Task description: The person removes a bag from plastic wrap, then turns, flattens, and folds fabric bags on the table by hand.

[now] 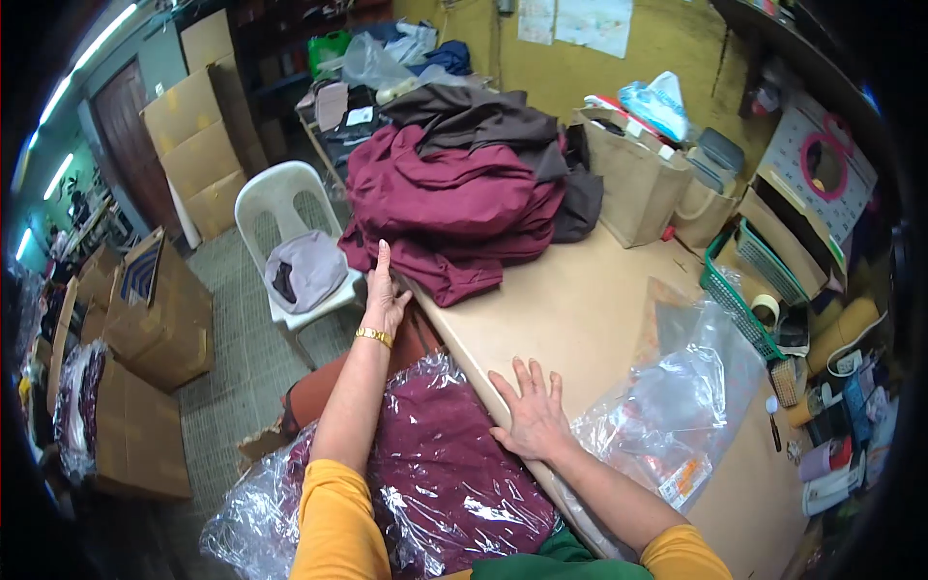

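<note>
My left hand (385, 298) reaches to the table's left edge, its fingers stretched out beside the lower corner of a maroon garment pile (445, 203). A gold watch circles that wrist. Dark brown cloth (474, 116) lies heaped on and behind the maroon fabric. My right hand (532, 411) rests on the tan tabletop (570, 319) near its front edge, fingers spread, holding nothing. To its right lies a clear plastic bag (667, 387) with an orange label. Below the table edge, between my arms, maroon clothing in clear plastic (445, 464) is stacked.
A white plastic chair (285, 203) holding a grey cloth item (307, 271) stands left of the table. Cardboard boxes (145, 425) line the far left. Along the right are a tan bag (628, 184), a green basket (735, 300) and small supplies. A magnifying-glass-like tool (773, 420) lies near them.
</note>
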Tool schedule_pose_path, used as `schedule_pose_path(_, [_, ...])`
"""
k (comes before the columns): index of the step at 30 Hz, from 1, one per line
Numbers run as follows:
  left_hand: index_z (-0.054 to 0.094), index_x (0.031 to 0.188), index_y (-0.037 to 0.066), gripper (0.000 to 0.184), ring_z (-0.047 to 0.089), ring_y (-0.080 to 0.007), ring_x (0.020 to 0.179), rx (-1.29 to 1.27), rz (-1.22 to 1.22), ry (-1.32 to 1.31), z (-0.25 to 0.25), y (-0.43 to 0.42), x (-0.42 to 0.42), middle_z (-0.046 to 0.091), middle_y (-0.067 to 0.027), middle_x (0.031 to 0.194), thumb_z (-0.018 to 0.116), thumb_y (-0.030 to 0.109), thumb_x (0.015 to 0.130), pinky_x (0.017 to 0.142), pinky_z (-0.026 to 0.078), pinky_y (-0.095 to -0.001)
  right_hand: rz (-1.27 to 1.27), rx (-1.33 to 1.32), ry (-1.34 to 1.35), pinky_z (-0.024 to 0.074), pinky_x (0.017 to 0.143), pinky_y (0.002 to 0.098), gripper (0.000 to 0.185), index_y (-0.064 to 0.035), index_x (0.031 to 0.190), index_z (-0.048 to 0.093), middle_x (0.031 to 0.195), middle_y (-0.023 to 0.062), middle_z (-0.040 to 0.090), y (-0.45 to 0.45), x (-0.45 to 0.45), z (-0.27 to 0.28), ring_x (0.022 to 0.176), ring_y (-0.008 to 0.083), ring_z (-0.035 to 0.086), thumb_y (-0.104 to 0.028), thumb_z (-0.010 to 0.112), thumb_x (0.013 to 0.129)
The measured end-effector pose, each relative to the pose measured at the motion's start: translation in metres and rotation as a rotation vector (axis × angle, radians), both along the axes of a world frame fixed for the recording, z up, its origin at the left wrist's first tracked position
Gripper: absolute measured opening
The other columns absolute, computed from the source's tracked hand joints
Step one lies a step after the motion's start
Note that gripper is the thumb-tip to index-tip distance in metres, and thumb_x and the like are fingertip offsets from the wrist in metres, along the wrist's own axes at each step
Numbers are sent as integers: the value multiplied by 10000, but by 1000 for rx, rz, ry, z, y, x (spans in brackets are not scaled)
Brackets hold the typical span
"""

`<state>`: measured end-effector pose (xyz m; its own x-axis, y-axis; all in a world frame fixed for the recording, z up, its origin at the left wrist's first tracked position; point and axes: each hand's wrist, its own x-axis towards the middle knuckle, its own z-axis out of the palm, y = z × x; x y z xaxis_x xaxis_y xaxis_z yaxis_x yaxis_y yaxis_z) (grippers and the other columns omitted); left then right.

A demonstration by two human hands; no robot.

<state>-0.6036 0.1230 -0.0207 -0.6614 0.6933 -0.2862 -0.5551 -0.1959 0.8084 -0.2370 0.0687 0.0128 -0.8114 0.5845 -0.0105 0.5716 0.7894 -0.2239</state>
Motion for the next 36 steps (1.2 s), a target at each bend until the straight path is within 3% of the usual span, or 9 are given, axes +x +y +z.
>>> schedule_pose_path(4, [266,1511,-3,1222,506,-354,1305,397,-105,-97,15,46,-9,375,-147,1540,822,673,659,1107,402,-563,-4,-22,14,119,1149,671,899,-214,1549,286,1588,252,207,1,1,-4,1484,447,146,-417,732,795])
schedule_pose_path(7, [-250,1524,99,1599,440,-392,1356,202,133,-154,30,59,-20,237,-200,1587,901,633,551,1122,376,-595,-7,-17,20,124,1146,676,901,-200,1554,276,1589,252,203,1,4,-6,1488,445,140,-420,725,804])
schedule_pose_path(10, [-292,1517,150,1648,391,-393,1390,198,301,-195,58,72,8,207,-198,1598,936,596,512,1126,371,-592,-15,-8,17,149,1134,680,905,-186,1555,276,1586,253,212,2,6,-4,1481,447,159,-427,723,806])
schedule_pose_path(14, [-232,1536,75,1621,342,-355,1425,21,367,-29,48,105,29,159,-182,1624,950,546,531,1138,386,-490,13,10,36,184,1115,678,893,-189,1552,289,1580,251,233,2,5,-4,1467,448,196,-422,721,806])
schedule_pose_path(18, [476,1356,-147,931,626,-289,1090,20,400,117,-78,177,-67,612,-179,1279,881,315,655,912,524,-411,24,26,38,192,1111,673,889,-187,1550,296,1576,250,239,0,6,-4,1459,447,208,-418,720,803])
schedule_pose_path(23, [666,831,-21,182,612,-204,666,-42,269,106,-2,124,59,642,-96,832,746,125,759,639,541,-392,33,37,55,187,1113,670,891,-181,1550,295,1569,253,246,1,6,-6,1452,450,214,-412,718,800])
schedule_pose_path(26, [584,1206,-100,424,663,-252,974,210,111,-104,-10,127,119,654,-142,1158,722,94,855,863,555,-413,39,36,44,171,1122,671,881,-174,1545,313,1565,257,248,2,5,-6,1450,460,212,-412,716,799])
schedule_pose_path(34, [510,1381,-79,719,533,-246,1282,15,-42,-44,-42,127,320,540,-161,1430,667,453,923,1078,398,-334,87,150,389,176,1159,614,934,-145,1500,399,1504,296,326,20,-3,-87,1415,499,250,-550,730,726])
schedule_pose_path(36, [423,1429,-87,766,526,-259,1274,127,-137,-149,-38,124,361,514,-149,1439,649,466,950,1065,434,-409,39,-85,-113,172,1163,623,960,-137,1495,396,1519,281,313,3,4,9,1412,503,247,-547,757,706])
